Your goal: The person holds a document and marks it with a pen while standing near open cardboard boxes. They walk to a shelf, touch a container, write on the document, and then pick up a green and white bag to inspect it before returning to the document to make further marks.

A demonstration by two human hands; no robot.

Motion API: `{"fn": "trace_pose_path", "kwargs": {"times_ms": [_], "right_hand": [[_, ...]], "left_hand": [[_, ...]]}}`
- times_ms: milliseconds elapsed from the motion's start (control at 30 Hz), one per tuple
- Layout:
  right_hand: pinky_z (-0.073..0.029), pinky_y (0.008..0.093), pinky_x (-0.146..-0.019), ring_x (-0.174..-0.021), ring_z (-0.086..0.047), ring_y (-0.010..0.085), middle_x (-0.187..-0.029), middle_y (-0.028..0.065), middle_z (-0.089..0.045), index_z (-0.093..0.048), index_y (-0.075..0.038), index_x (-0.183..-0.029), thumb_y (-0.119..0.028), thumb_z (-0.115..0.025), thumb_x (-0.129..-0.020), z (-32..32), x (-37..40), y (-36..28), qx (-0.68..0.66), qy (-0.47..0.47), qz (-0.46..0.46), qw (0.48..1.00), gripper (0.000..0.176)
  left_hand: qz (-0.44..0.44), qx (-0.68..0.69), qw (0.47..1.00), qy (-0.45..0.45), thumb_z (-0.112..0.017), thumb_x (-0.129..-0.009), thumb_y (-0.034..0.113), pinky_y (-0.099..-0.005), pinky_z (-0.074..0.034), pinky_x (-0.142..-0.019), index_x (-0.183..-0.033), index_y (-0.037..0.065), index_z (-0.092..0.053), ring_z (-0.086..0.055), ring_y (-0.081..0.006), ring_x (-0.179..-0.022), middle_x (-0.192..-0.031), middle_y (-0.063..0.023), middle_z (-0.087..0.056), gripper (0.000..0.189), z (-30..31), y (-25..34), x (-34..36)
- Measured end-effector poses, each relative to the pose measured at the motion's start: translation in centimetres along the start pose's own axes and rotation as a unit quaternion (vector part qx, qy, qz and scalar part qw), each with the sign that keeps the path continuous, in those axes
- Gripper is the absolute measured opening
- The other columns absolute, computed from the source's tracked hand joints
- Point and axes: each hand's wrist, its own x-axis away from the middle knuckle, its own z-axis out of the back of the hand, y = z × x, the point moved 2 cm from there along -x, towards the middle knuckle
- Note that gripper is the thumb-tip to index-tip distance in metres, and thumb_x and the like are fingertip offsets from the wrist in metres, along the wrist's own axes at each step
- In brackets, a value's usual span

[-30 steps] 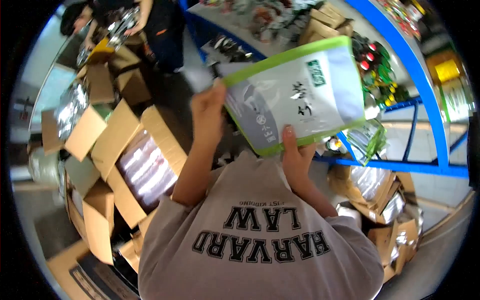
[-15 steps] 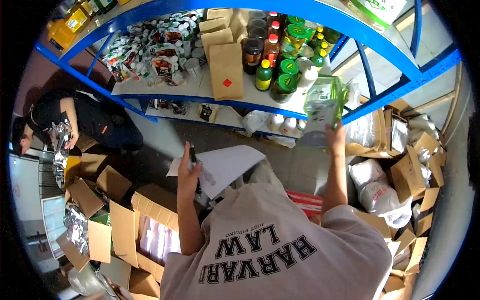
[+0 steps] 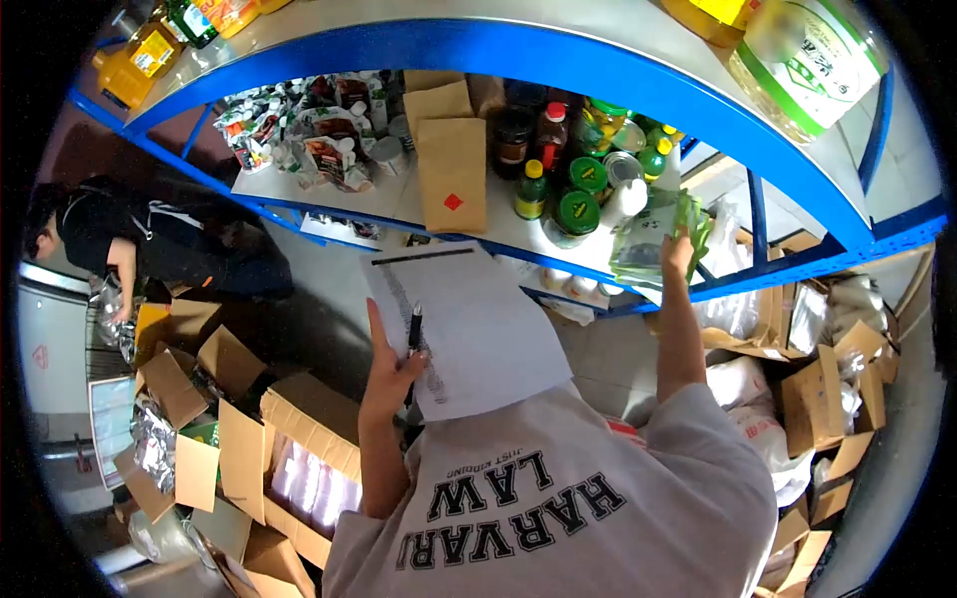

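My left hand (image 3: 391, 374) is closed on a sheaf of printed paper (image 3: 498, 329), thumb on top, with a black pen (image 3: 415, 327) lying against the sheets. The top page carries a dark band and a column of small print, too small to read. At the right end of the shelf, my right hand (image 3: 678, 257) grips a green plastic pouch (image 3: 638, 244) by its side. Beside the pouch stand a white bottle (image 3: 625, 204) and green-lidded jars (image 3: 576, 214). Left of these are a yellow-capped bottle (image 3: 531, 189) and a brown paper bag (image 3: 452, 179).
A blue-framed shelf (image 3: 498, 75) arches across the front, holding foil pouches (image 3: 334, 159) at left. Open cartons crowd both sides, including a box of clear-wrapped items (image 3: 314, 478). A co-worker in black (image 3: 169, 239) bends at the far left.
The paper has come up and lies flatter toward me. My right hand, with the green pouch, has moved slightly up and right against the shelf edge. The co-worker's hand has lowered.
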Motion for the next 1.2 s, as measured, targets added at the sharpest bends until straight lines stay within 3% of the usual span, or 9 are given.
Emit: {"fn": "trace_pose_path", "kwargs": {"times_ms": [200, 267, 367, 467, 533, 800, 1067, 1133, 1200], "right_hand": [[-0.039, 0.0354, -0.071, -0.086, -0.044, 0.0284, -0.091, 0.0152, -0.046, -0.039, 0.000, -0.107, -0.008, -0.043, -0.072, -0.1, 4.1, -2.5, 0.115, 0.191, 0.111, 0.968, 0.036], [-0.039, 0.0317, -0.067, -0.080, -0.046, 0.0223, -0.084, 0.0129, -0.046, -0.041, 0.000, -0.103, -0.006, -0.046, -0.074, 0.7, 8.3, -6.3, -0.233, 0.131, 0.202, 0.942, 0.030], [-0.038, 0.0277, -0.063, -0.066, -0.047, 0.0167, -0.071, 0.0084, -0.049, -0.046, -0.001, -0.084, -0.004, -0.046, -0.077, 5.1, 17.0, -14.1, -0.305, -0.130, 0.317, 0.889, 0.008], [-0.040, 0.0300, -0.052, -0.061, -0.049, 0.0186, -0.070, 0.0089, -0.051, -0.048, -0.003, -0.097, -0.005, -0.050, -0.073, 6.6, 24.8, -19.8, -0.279, -0.331, 0.587, 0.684, 0.024], [-0.040, 0.0312, -0.049, -0.059, -0.049, 0.0218, -0.069, 0.0091, -0.050, -0.048, -0.005, -0.102, -0.007, -0.054, -0.069, 9.5, 29.6, -24.7, -0.285, -0.245, 0.706, 0.601, 0.034], [-0.038, 0.0323, -0.052, -0.061, -0.046, 0.0257, -0.073, 0.0106, -0.048, -0.047, -0.001, -0.087, 0.001, -0.054, -0.067, 13.4, 40.4, -32.1, -0.439, -0.209, 0.578, 0.656, 0.021], [-0.043, 0.0240, -0.060, -0.072, -0.047, 0.0154, -0.086, 0.0087, -0.045, -0.042, -0.003, -0.090, -0.001, -0.047, -0.076, 14.8, 46.1, -34.9, -0.508, -0.337, 0.442, 0.658, 0.015], [-0.051, 0.0286, -0.058, -0.074, -0.049, 0.0158, -0.086, 0.0089, -0.042, -0.033, -0.004, -0.097, -0.001, -0.041, -0.080, 15.1, 44.8, -35.3, -0.653, -0.381, 0.348, 0.555, 0.019], [-0.051, 0.0264, -0.048, -0.064, -0.051, 0.0150, -0.081, 0.0078, -0.040, -0.030, -0.005, -0.101, -0.001, -0.039, -0.081, 16.4, 43.2, -35.8, -0.644, -0.294, 0.325, 0.627, 0.022]], "left_hand": [[0.037, 0.009, 0.999, 0.011, -0.048, -0.069, -0.008, -0.0285, -0.031, -0.085, -0.128, 0.013, 0.011, -0.028, -0.0206, -0.110, -0.127, -0.0129, -0.018, 0.086, -1.2, 0.2, -0.2], [0.079, -0.011, 0.996, 0.028, -0.052, -0.068, -0.005, -0.0290, -0.033, -0.084, -0.129, 0.014, 0.006, -0.027, -0.0211, -0.112, -0.128, -0.0137, -0.018, 0.087, -0.8, -0.3, -0.2], [0.009, -0.141, 0.990, 0.026, -0.047, -0.069, -0.012, -0.0270, -0.031, -0.086, -0.130, 0.012, -0.003, -0.024, -0.0195, -0.114, -0.130, -0.0114, -0.019, 0.079, -0.3, -0.8, -0.1], [-0.061, -0.216, 0.974, 0.021, -0.047, -0.071, -0.010, -0.0275, -0.027, -0.090, -0.129, 0.010, -0.011, -0.024, -0.0198, -0.115, -0.129, -0.0130, -0.021, 0.071, 0.5, 0.7, 0.6], [-0.065, -0.217, 0.973, 0.032, -0.047, -0.071, -0.007, -0.0290, -0.027, -0.090, -0.128, 0.006, -0.013, -0.030, -0.0238, -0.114, -0.127, -0.0169, -0.026, 0.069, 0.6, 2.4, 2.1], [-0.191, -0.326, 0.925, 0.050, -0.044, -0.068, -0.008, -0.0345, -0.040, -0.074, -0.129, 0.012, -0.012, -0.046, -0.0376, -0.095, -0.118, -0.0227, -0.033, 0.071, 3.6, 10.2, 8.8], [-0.296, -0.339, 0.874, 0.182, -0.044, -0.067, -0.005, -0.0284, -0.041, -0.071, -0.125, 0.007, -0.025, -0.052, -0.0268, -0.090, -0.111, -0.0189, -0.043, 0.062, 8.5, 12.5, 15.0], [-0.266, -0.323, 0.866, 0.273, -0.043, -0.068, -0.007, -0.0244, -0.038, -0.075, -0.123, 0.005, -0.030, -0.049, -0.0205, -0.095, -0.108, -0.0169, -0.047, 0.058, 10.9, 12.9, 16.6], [-0.221, -0.289, 0.868, 0.337, -0.040, -0.068, -0.011, -0.0218, -0.033, -0.081, -0.124, 0.005, -0.027, -0.043, -0.0169, -0.103, -0.114, -0.0155, -0.044, 0.060, 13.6, 13.3, 18.2]]}}
